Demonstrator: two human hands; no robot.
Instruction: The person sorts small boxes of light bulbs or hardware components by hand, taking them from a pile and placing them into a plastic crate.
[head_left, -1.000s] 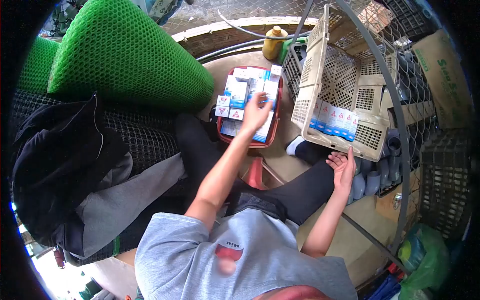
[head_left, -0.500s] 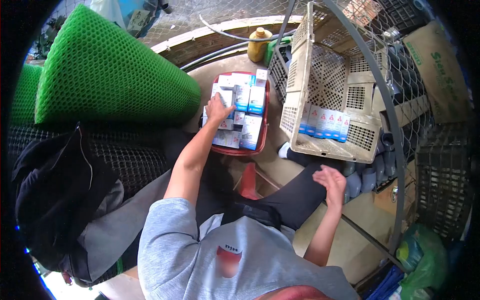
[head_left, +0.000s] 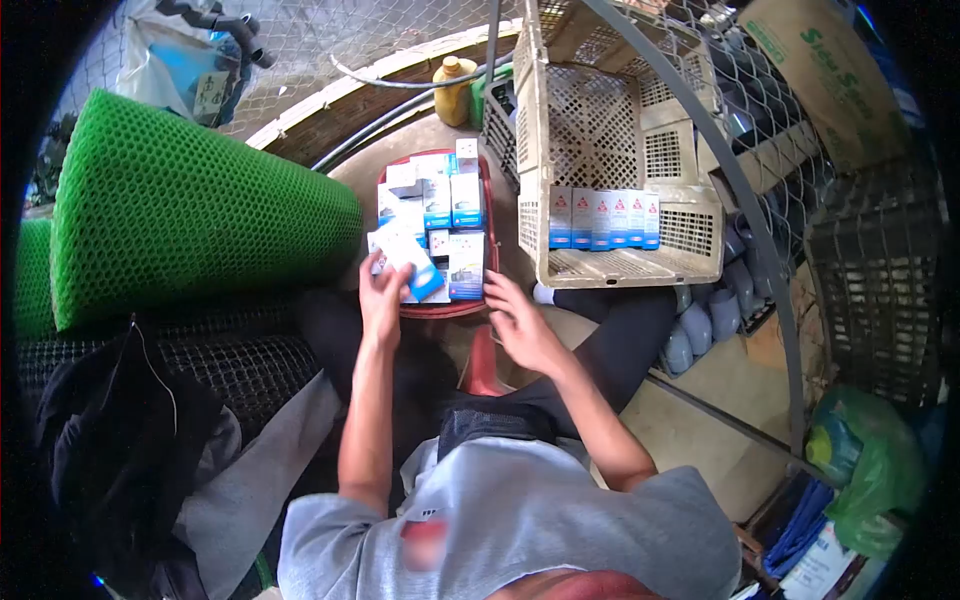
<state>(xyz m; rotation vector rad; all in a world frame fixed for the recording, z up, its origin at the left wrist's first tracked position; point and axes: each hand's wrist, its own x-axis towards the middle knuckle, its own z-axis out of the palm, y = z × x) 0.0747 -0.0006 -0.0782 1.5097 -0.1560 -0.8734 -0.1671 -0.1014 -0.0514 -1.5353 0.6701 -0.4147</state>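
A red tray (head_left: 487, 215) on the floor in front of me holds several small white-and-blue boxes. My left hand (head_left: 381, 286) grips one white-and-blue box (head_left: 410, 262), lifted and tilted over the tray's near left corner. My right hand (head_left: 518, 322) hovers open just below the tray's near right edge, fingers spread, holding nothing. To the right stands a beige lattice crate (head_left: 690, 265) tipped on its side, with a row of boxes (head_left: 603, 218) standing upright inside it.
A green mesh roll (head_left: 190, 210) lies at the left, over black mesh with dark clothing on it. A yellow bottle (head_left: 455, 88) stands behind the tray. Grey pipe fittings (head_left: 705, 325), a wire fence, cardboard cartons and a green bag (head_left: 865, 465) crowd the right.
My left hand has lifted a box out of the tray toward me. My right hand moved from beside the crate across to the tray's near edge. The view shifted left.
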